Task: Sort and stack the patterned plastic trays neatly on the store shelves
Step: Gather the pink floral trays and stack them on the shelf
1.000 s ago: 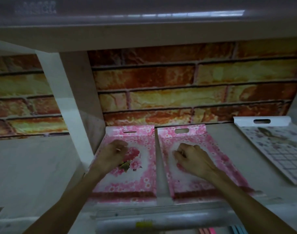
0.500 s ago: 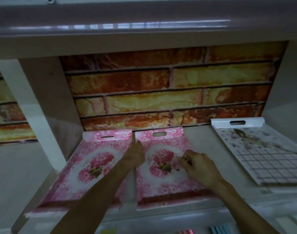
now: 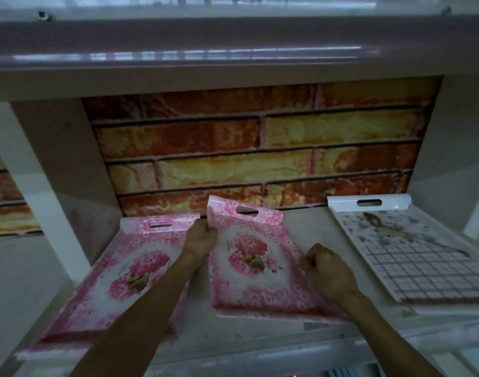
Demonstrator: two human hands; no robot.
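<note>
Since half a second ago I see the middle pink floral plastic tray [image 3: 249, 265] has lifted at its far end, tilting. Near me, the pale shelf board [image 3: 260, 336] fills the lower frame. My left hand [image 3: 200, 239] pinches the tray's left rim, my right hand [image 3: 325, 270] curls round its right rim. Behind, brick-pattern backing [image 3: 260, 148].

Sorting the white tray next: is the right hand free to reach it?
Probably not yet: the right hand grips the lifted pink tray. The white tray lies unobstructed beside it.
</note>
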